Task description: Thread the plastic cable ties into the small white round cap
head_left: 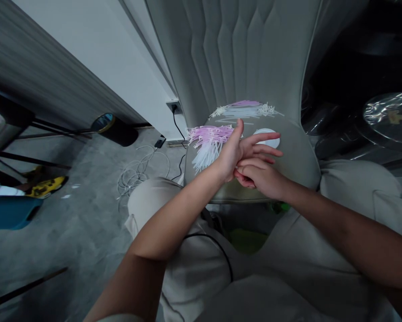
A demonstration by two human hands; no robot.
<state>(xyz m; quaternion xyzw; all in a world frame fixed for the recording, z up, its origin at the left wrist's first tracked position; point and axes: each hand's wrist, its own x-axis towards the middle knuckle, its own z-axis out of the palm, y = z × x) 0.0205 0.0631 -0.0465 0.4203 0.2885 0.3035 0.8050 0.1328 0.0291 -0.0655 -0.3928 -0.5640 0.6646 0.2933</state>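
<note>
My left hand (241, 150) is held above the seat of a grey chair (295, 165), thumb up and fingers spread apart. My right hand (259, 175) meets it at the lower edge of the palm. The right fingers are curled in and the thumb is pressed down; whatever lies between them is hidden. Just left of my left hand lies a fanned bundle of thin purple and white strips (209, 141) with pale knobby ends. Behind it is a second pile of such strips (250, 108). A white round disc (271, 138) is partly covered by my left fingers.
A coiled pale cable (137, 174) lies on the grey floor at left, near a dark cylinder (115, 129). A black plug (174, 108) sits in the wall socket. A blue bin (13, 212) stands far left; shiny plastic-wrapped items (389, 114) are at right.
</note>
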